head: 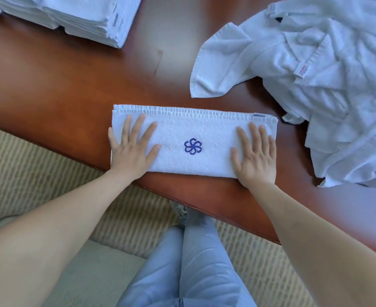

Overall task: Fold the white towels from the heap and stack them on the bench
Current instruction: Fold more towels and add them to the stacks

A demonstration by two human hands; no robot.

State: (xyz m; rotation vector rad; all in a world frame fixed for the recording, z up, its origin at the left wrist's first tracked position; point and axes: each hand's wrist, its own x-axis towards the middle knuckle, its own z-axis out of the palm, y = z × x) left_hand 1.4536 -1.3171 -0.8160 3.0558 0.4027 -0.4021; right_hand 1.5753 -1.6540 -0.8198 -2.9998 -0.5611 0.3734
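Observation:
A white towel [193,131] folded into a long strip lies on the reddish-brown bench [60,89] near its front edge, a blue flower emblem at its middle. My left hand [132,147] presses flat on the strip's left end, fingers spread. My right hand [254,156] lies flat on the right end. A heap of crumpled white towels [315,74] fills the right side of the bench. A stack of folded white towels [76,16] sits at the back left.
Bare bench surface stretches between the stack and the strip. The bench's front edge runs diagonally from left to lower right. Below it are patterned beige carpet [38,173] and my legs in light blue trousers [193,262].

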